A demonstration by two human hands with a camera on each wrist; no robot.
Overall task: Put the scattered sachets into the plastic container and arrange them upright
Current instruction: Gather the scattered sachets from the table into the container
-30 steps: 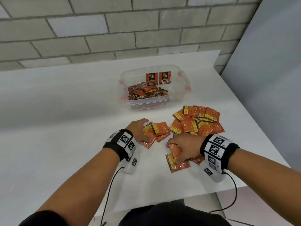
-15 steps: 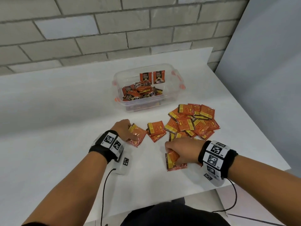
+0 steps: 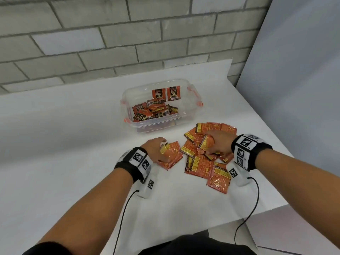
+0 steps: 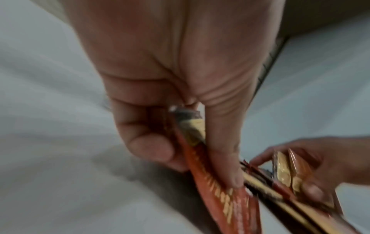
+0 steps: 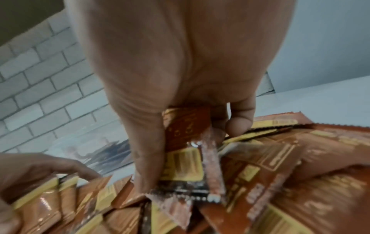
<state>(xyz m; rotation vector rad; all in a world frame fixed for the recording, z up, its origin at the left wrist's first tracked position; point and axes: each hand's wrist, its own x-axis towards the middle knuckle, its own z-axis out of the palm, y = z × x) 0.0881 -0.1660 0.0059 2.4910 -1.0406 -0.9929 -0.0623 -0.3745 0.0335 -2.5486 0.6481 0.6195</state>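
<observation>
left hand (image 3: pixel 156 147), fingers and thumb curled round a small stack of orange sachets (image 3: pixel 170 155) on the white table (image 3: pixel 73 144). right hand (image 3: pixel 217 142), pinching a few sachets (image 5: pixel 186 147) above the scattered pile (image 3: pixel 204 162). plastic container (image 3: pixel 185 117) beyond both hands, holding jumbled sachets (image 3: pixel 152 111) plus two upright at its far wall.

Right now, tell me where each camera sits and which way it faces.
Head: worn on the head, looking forward and down at the table, the plastic container and the scattered sachets; both forearms and wristbands show.
Left wrist: under the wrist, looking along the left hand, which pinches sachets; the palm fills the frame.
Right wrist: likewise along the right hand, which grips sachets over the pile; the brick wall is behind.
Shared: each wrist view catches the other hand's fingers.
</observation>
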